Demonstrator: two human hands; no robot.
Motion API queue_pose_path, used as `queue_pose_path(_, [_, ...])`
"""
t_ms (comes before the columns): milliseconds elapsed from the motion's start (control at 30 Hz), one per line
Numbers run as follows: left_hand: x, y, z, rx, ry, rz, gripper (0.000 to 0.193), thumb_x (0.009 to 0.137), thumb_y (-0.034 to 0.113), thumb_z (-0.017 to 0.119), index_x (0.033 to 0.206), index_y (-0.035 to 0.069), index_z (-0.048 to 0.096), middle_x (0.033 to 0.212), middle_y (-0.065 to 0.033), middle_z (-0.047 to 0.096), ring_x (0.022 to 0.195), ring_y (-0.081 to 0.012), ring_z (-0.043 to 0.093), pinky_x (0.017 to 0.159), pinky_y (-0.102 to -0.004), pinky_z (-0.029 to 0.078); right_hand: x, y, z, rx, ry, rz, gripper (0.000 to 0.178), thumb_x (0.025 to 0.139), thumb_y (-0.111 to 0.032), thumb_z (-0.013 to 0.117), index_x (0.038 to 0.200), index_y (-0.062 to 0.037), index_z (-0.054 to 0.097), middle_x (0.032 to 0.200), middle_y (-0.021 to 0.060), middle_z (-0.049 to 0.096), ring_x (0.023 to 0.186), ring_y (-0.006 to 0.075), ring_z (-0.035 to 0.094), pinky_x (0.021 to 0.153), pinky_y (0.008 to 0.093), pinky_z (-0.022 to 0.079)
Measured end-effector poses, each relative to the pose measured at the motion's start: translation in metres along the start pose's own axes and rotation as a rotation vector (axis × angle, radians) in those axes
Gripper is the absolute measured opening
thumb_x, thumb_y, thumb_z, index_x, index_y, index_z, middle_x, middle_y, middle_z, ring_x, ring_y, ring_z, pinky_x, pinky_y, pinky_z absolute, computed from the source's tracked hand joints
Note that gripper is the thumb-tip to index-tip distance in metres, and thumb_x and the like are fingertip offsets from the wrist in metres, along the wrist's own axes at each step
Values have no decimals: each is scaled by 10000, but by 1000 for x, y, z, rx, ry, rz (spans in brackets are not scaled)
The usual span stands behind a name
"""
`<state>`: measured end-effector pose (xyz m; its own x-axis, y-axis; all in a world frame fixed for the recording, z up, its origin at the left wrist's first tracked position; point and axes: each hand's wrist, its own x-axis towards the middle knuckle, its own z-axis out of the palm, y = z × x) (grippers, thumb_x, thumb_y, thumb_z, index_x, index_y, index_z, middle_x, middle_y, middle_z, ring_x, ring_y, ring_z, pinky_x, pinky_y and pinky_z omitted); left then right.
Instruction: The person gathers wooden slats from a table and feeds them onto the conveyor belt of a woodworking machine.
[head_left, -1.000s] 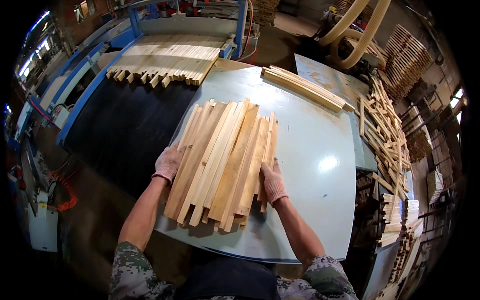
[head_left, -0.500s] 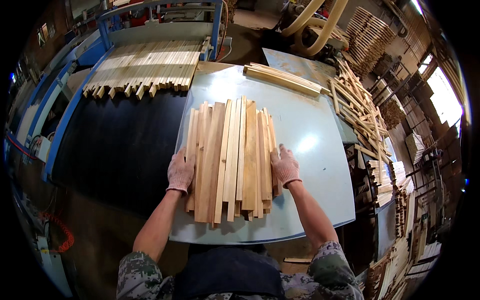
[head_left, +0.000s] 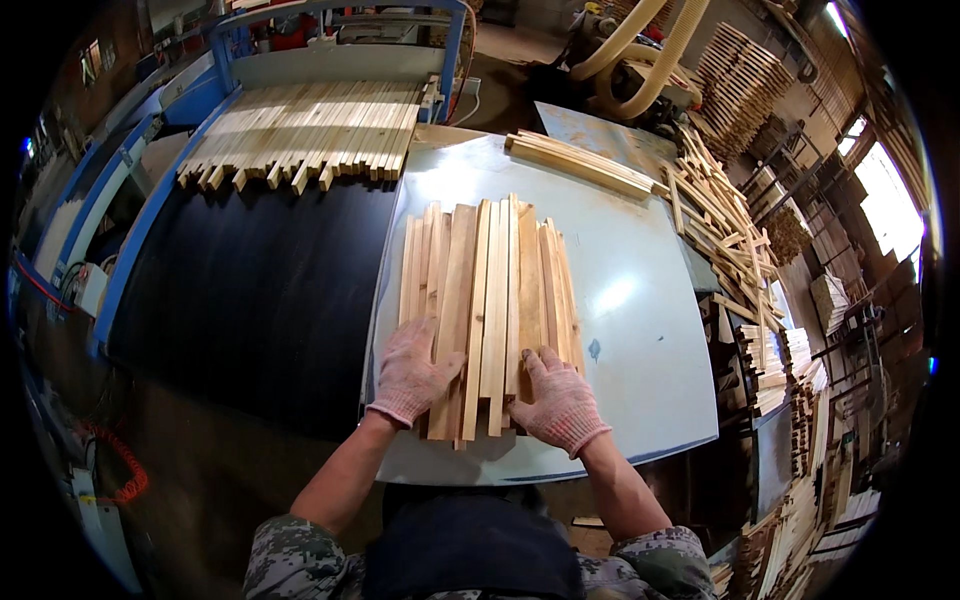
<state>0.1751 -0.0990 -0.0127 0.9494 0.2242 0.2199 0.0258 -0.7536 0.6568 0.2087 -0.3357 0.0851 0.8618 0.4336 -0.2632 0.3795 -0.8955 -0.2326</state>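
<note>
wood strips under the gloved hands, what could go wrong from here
The wood strips show no tie and their ends are uneven, so some could slide apart if pushed.
With the left hand and right hand spread on the pile, fingers might get pinched if strips shift.
The strips' near ends lie close to the table's near edge, so one pulled back could tip off.
</note>
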Motion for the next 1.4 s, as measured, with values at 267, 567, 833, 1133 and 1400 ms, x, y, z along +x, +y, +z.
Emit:
queue_pose_path(267, [-3, 12, 2, -34, 110, 16, 686, 856, 310, 770, 1417, -40, 588, 1268, -260, 598, 1234, -462, 554, 1124, -535, 433, 4, 0, 20, 91, 183, -25, 825, 815, -242, 737, 1551, 33, 487, 1378, 233, 615, 1287, 413, 612, 1104, 460, 517])
queue_pose_path(567, [-5, 15, 14, -83, 143, -80, 739, 868, 345, 742, 1491, -11, 563, 1550, -308, 499, 1482, -487, 417, 1280, -551, 267, -19, 8, 11, 1063, -32, 91, 1003, 763, -66, 722, 1669, 74, 314, 1498, 174, 587, 1300, 235, 583, 1112, 347, 481])
queue_pose_path(833, [0, 23, 19, -78, 109, -78, 684, 867, 236, 677, 1491, -8, 538, 1625, -253, 463, 1559, -437, 359, 1319, -557, 185, -17, 0, 9, 1202, -85, -26, 1042, 706, -57, 602, 1696, 42, 293, 1507, 145, 574, 1365, 260, 547, 1136, 327, 444])
queue_pose_path(1133, [8, 46, -15, -243, 81, 19, 577, 898, 309, 726, 1364, -26, 673, 1296, -252, 704, 1319, -425, 604, 1275, -605, 252, -20, 18, 11, 1203, 20, -10, 1048, 678, -85, 600, 1670, 78, 305, 1573, 155, 535, 1429, 233, 499, 1195, 301, 378])
queue_pose_path(1400, [11, 28, 0, -181, 128, 36, 538, 902, 268, 741, 1352, -19, 678, 1259, -227, 734, 1233, -394, 661, 1219, -548, 349, -29, 27, 9, 1434, -68, -66, 1065, 697, -66, 619, 1693, 63, 267, 1593, 140, 516, 1420, 236, 506, 1167, 294, 400])
